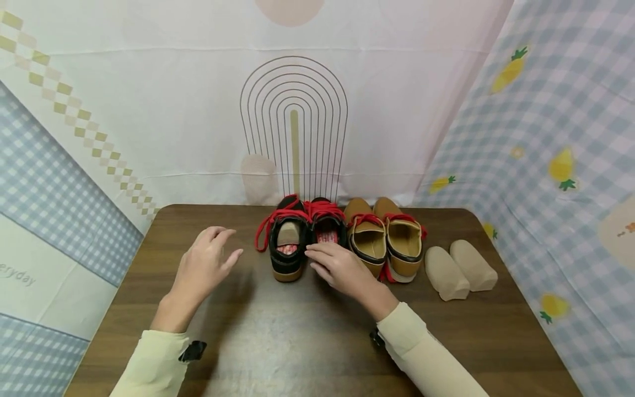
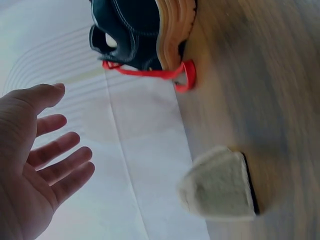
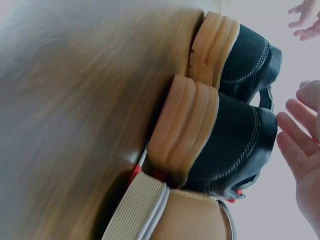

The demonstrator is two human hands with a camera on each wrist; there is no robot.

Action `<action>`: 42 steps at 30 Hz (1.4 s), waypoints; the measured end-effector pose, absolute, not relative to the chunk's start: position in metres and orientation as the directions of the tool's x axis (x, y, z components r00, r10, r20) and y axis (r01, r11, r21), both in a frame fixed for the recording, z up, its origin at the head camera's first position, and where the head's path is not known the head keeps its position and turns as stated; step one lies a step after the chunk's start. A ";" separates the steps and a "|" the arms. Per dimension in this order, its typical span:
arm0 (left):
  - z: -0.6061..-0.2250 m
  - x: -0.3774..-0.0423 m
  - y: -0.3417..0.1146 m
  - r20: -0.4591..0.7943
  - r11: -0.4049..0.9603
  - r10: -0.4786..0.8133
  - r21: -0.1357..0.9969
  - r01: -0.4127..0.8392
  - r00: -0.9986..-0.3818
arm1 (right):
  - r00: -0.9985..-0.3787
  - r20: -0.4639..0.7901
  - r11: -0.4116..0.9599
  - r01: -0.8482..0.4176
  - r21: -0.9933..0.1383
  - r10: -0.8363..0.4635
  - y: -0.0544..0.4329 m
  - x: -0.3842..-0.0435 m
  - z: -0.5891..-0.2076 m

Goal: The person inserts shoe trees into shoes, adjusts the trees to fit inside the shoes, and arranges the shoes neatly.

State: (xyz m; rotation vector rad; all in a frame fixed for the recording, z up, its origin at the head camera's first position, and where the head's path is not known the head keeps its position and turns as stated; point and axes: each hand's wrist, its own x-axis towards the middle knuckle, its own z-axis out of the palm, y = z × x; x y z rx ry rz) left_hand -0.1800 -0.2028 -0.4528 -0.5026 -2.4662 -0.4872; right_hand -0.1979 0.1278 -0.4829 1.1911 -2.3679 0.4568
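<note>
A pair of black shoes with red laces stands at the back middle: the left black shoe [image 1: 286, 269] has a beige form [image 1: 288, 234] inside, and the right black shoe [image 3: 227, 135] shows a pink patterned insole. My right hand [image 1: 342, 270] hovers at the right shoe's heel, fingers extended and holding nothing, fingertips close to the collar in the right wrist view. To the left of the pair, my left hand [image 1: 200, 267] is raised with thumb and fingers apart, empty. Another beige form [image 2: 220, 187] rests on the table in the left wrist view; in the head view it is hidden.
Right of the black pair stand two tan shoes [image 1: 367, 258] with red laces. Two beige forms [image 1: 446, 275] lie farther right on the wooden table [image 1: 278, 342]. A patterned cloth [image 1: 198, 110] hangs behind the table's back edge, and checked cloth [image 1: 585, 121] hangs at the sides.
</note>
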 end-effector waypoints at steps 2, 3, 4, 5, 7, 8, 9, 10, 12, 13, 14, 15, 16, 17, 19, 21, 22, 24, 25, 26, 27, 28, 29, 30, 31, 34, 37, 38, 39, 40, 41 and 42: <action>-0.455 -0.177 -0.209 0.576 0.869 0.226 0.245 0.430 -0.785 | -0.513 0.547 0.561 -0.823 -0.093 -0.662 0.133 -0.195 -0.483; -0.456 -0.175 -0.212 0.572 0.870 0.220 0.252 0.425 -0.790 | -0.510 0.553 0.556 -0.825 -0.099 -0.659 0.136 -0.193 -0.483; -0.458 -0.174 -0.215 0.570 0.869 0.214 0.260 0.422 -0.793 | -0.506 0.560 0.553 -0.827 -0.101 -0.656 0.139 -0.192 -0.483; -0.460 -0.172 -0.218 0.571 0.868 0.206 0.268 0.418 -0.795 | -0.504 0.564 0.549 -0.829 -0.105 -0.654 0.141 -0.190 -0.484; -0.463 -0.170 -0.223 0.573 0.866 0.192 0.282 0.412 -0.797 | -0.500 0.576 0.546 -0.831 -0.109 -0.647 0.146 -0.189 -0.485; -0.465 -0.169 -0.226 0.572 0.867 0.182 0.291 0.406 -0.800 | -0.500 0.579 0.544 -0.832 -0.114 -0.644 0.148 -0.188 -0.485; -0.466 -0.167 -0.229 0.570 0.868 0.171 0.299 0.397 -0.804 | -0.498 0.584 0.542 -0.833 -0.116 -0.641 0.150 -0.187 -0.485; -0.468 -0.166 -0.231 0.565 0.870 0.158 0.309 0.385 -0.810 | -0.498 0.589 0.542 -0.832 -0.117 -0.637 0.152 -0.186 -0.485; -0.471 -0.164 -0.236 0.545 0.875 0.135 0.326 0.358 -0.827 | -0.501 0.594 0.545 -0.829 -0.123 -0.629 0.157 -0.184 -0.485; -0.473 -0.164 -0.239 0.531 0.878 0.124 0.334 0.342 -0.838 | -0.505 0.595 0.549 -0.827 -0.124 -0.626 0.160 -0.183 -0.484; -0.474 -0.162 -0.241 0.514 0.881 0.114 0.343 0.325 -0.850 | -0.509 0.595 0.553 -0.824 -0.127 -0.622 0.162 -0.183 -0.484; -0.475 -0.162 -0.243 0.497 0.884 0.105 0.350 0.310 -0.861 | -0.516 0.594 0.560 -0.818 -0.130 -0.617 0.165 -0.182 -0.483; -0.477 -0.161 -0.245 0.479 0.886 0.097 0.357 0.295 -0.872 | -0.525 0.591 0.568 -0.812 -0.132 -0.613 0.167 -0.181 -0.483; -0.478 -0.160 -0.247 0.461 0.888 0.091 0.363 0.281 -0.883 | -0.531 0.589 0.574 -0.808 -0.134 -0.610 0.170 -0.180 -0.482; -0.481 -0.160 -0.251 0.423 0.891 0.078 0.376 0.253 -0.903 | -0.543 0.583 0.588 -0.798 -0.133 -0.605 0.174 -0.178 -0.482; -0.484 -0.160 -0.254 0.387 0.892 0.066 0.390 0.228 -0.920 | -0.550 0.579 0.598 -0.791 -0.131 -0.601 0.178 -0.176 -0.482; -0.485 -0.160 -0.256 0.369 0.892 0.061 0.397 0.216 -0.928 | -0.550 0.580 0.600 -0.790 -0.127 -0.601 0.180 -0.175 -0.482; -0.488 -0.160 -0.259 0.338 0.892 0.054 0.406 0.197 -0.940 | -0.550 0.584 0.605 -0.787 -0.122 -0.598 0.183 -0.174 -0.483; -0.490 -0.160 -0.260 0.322 0.893 0.050 0.410 0.187 -0.945 | -0.551 0.585 0.607 -0.785 -0.122 -0.595 0.184 -0.173 -0.484; -0.492 -0.160 -0.262 0.309 0.894 0.045 0.412 0.176 -0.950 | -0.552 0.586 0.608 -0.784 -0.124 -0.593 0.185 -0.173 -0.485; -0.494 -0.160 -0.263 0.298 0.895 0.041 0.414 0.167 -0.954 | -0.553 0.587 0.609 -0.783 -0.125 -0.591 0.186 -0.172 -0.485; -0.496 -0.161 -0.264 0.289 0.896 0.038 0.414 0.161 -0.956 | -0.554 0.589 0.609 -0.783 -0.128 -0.588 0.186 -0.172 -0.486; -0.498 -0.161 -0.265 0.284 0.897 0.034 0.413 0.155 -0.958 | -0.555 0.592 0.608 -0.783 -0.133 -0.585 0.187 -0.172 -0.487; -0.500 -0.161 -0.266 0.280 0.898 0.030 0.414 0.149 -0.960 | -0.556 0.594 0.608 -0.782 -0.137 -0.582 0.188 -0.172 -0.487; -0.502 -0.161 -0.267 0.277 0.898 0.026 0.415 0.144 -0.960 | -0.557 0.596 0.607 -0.782 -0.142 -0.579 0.188 -0.172 -0.487; -0.507 -0.162 -0.269 0.279 0.898 0.015 0.419 0.136 -0.960 | -0.558 0.605 0.601 -0.783 -0.157 -0.568 0.190 -0.173 -0.487; -0.510 -0.163 -0.270 0.269 0.896 0.001 0.428 0.120 -0.963 | -0.561 0.609 0.600 -0.782 -0.167 -0.561 0.192 -0.174 -0.487; -0.512 -0.163 -0.271 0.265 0.895 -0.005 0.432 0.114 -0.964 | -0.562 0.609 0.601 -0.781 -0.170 -0.560 0.192 -0.173 -0.487; -0.513 -0.163 -0.271 0.260 0.894 -0.009 0.435 0.108 -0.966 | -0.563 0.608 0.601 -0.781 -0.171 -0.559 0.193 -0.173 -0.487; -0.514 -0.164 -0.271 0.259 0.893 -0.011 0.437 0.107 -0.966 | -0.565 0.607 0.603 -0.780 -0.171 -0.559 0.193 -0.173 -0.487; -0.515 -0.165 -0.271 0.263 0.892 -0.006 0.438 0.113 -0.965 | -0.567 0.606 0.605 -0.778 -0.171 -0.559 0.193 -0.173 -0.487; -0.516 -0.166 -0.271 0.268 0.890 0.001 0.438 0.123 -0.963 | -0.570 0.603 0.606 -0.776 -0.173 -0.558 0.194 -0.173 -0.487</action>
